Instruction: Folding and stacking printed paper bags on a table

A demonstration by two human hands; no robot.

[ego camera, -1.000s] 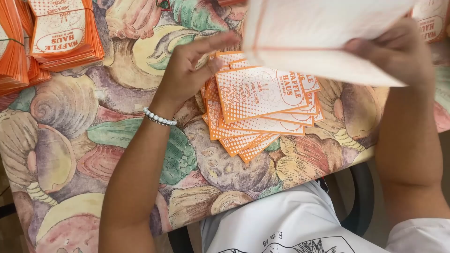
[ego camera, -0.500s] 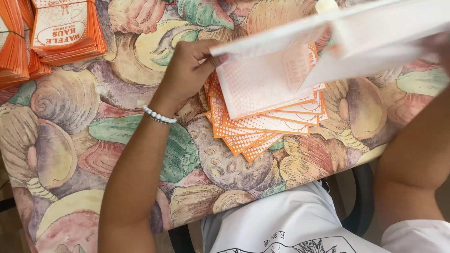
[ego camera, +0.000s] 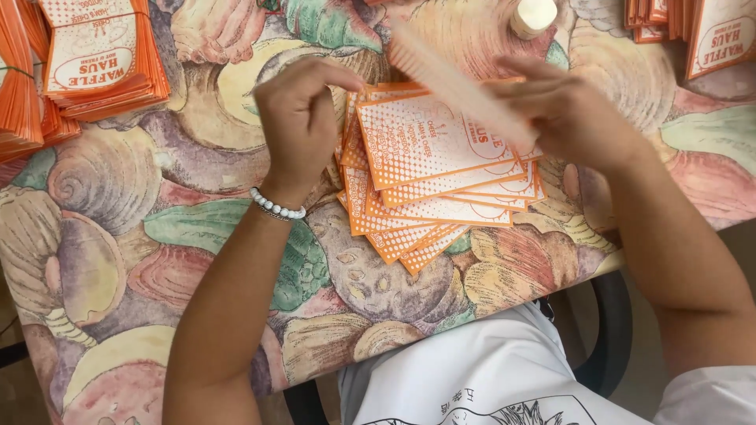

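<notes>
A fanned pile of flat orange-and-white paper sleeves (ego camera: pixel 437 169) lies at the centre of the counter. A neat stack of the same sleeves (ego camera: pixel 98 59) sits at top left, with more stacks (ego camera: pixel 697 31) at top right.

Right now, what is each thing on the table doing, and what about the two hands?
Left hand: raised over the table, fingers curled, holding nothing that shows.
Right hand: gripping a single paper sheet, blurred, tilted in the air.
Loose pile of sheets: fanned out, flat.
Neat stack: squared up, far left.
Far stacks: upper right, partly cut off.
Small cap: upright.
</notes>
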